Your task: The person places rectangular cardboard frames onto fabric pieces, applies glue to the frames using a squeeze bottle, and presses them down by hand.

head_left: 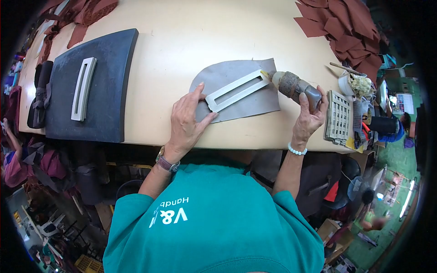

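A pale rectangular frame with a long slot (238, 91) lies slantwise on a piece of grey leather or similar sheet (227, 69) on the table. My left hand (185, 119) rests at the frame's near left end, index finger and thumb spread on the sheet around that end. In my right hand (309, 116) is a dark, tape-wrapped bottle (296, 86), held tilted. The bottle's narrow tip points at the frame's far right end, where a yellowish spot shows; whether it touches is hard to tell.
On the left, a dark board (107, 84) carries more slotted frames (83, 88). At the right edge are a stack of pale frames (337, 116) and a white, crusted pot (346, 83). Reddish-brown pieces (346, 27) are heaped at the back right. The table (182, 27) is cream-coloured.
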Demonstrator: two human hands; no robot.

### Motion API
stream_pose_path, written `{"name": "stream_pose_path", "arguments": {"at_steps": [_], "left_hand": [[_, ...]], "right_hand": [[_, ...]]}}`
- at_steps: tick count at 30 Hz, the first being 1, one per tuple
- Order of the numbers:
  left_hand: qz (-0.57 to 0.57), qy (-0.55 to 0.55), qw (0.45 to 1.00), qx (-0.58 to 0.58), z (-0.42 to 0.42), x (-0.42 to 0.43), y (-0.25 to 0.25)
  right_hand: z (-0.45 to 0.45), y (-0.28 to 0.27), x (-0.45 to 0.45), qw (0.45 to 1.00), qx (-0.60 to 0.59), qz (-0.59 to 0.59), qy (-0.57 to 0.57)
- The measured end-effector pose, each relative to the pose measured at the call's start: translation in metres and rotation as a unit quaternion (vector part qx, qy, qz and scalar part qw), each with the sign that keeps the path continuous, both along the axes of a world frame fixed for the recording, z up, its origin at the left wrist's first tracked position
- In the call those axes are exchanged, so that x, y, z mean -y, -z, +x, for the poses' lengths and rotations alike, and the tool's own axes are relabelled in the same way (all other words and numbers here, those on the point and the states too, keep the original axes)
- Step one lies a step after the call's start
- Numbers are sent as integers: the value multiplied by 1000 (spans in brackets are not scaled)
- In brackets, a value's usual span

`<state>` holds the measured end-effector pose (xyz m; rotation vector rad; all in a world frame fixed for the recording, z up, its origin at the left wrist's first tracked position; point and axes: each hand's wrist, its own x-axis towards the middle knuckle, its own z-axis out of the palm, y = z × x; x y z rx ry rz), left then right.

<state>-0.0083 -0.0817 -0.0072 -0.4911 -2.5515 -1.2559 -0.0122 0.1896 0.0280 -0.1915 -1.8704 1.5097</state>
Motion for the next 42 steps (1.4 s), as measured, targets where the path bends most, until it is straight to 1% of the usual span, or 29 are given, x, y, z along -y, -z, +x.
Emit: {"name": "stream_pose_path", "arguments": {"at_steps": [6,9,12,16,19,20,24,28,31,32,35,37,39,42], "left_hand": [[-1,-6,1000,-6,-1,0,1],[-3,-6,1000,1,-1,-1,0],[-6,-7,1000,3,0,-1,-2],[-5,-6,1000,-10,0,-1,0],[-4,-3,1000,-13,-1,0,3],[-5,-2,1000,-9,-1,0,2],[-5,-6,1000,-8,-1,-1,1],[0,-9,1000,0,0,-2,-1],[1,-7,1000,-6,-1,-2,2],[-1,-9,1000,-6,-1,-2,2],[-4,-12,1000,-4,0,-3,0],[-4,-14,1000,4,0,-3,0],[-4,-17,1000,0,0,-4,0],[-3,-17,1000,3,0,-4,1]], "right_hand": [[2,2,2,1000,5,15,1],[7,3,9,1000,12,-14,-13],[15,5,20,999,26,-15,-20],[26,10,38,997,34,-51,-52],[34,15,51,996,46,-48,-65],[37,14,58,994,47,-73,-74],[48,11,79,990,46,-90,-98],[50,13,88,987,50,-84,-127],[47,13,78,968,111,-178,-135],[45,12,70,947,102,-259,-160],[43,8,39,899,76,-416,-114],[42,12,15,915,42,-398,-59],[42,15,-5,944,24,-328,-4],[39,17,-12,961,14,-274,31]]}}
